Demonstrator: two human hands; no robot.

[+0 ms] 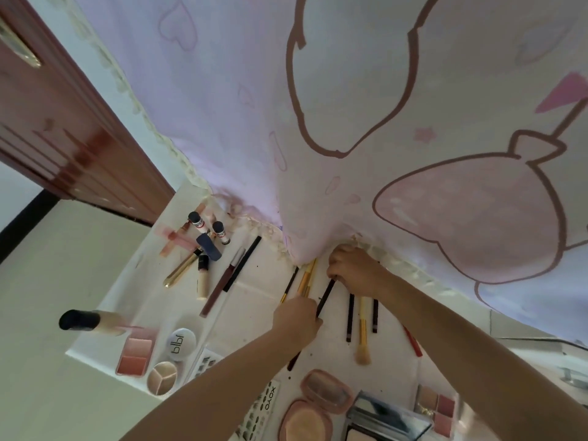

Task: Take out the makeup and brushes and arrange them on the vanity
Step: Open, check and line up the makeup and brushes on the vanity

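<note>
On the white vanity top [254, 300] my left hand [297, 319] and my right hand [353, 272] both grip a thin black-handled brush [326, 296] that lies slanted between them. Beside it lie a gold-handled brush [307, 278] and a slim black and gold brush [289, 284], their heads hidden under the curtain. To the right lie two dark pencils [350, 316] and a gold brush with a fluffy head [362, 332]. A red pencil [412, 342] shows under my right forearm.
A pink printed curtain [381, 122] hangs over the vanity's far edge. Lip glosses, tubes and small bottles [203, 246] lie at the far left. Blush palette [135, 354], round compacts [181, 343], a foundation bottle [92, 319] and open powder compacts [318, 405] fill the near side. A brown door [63, 122] stands at left.
</note>
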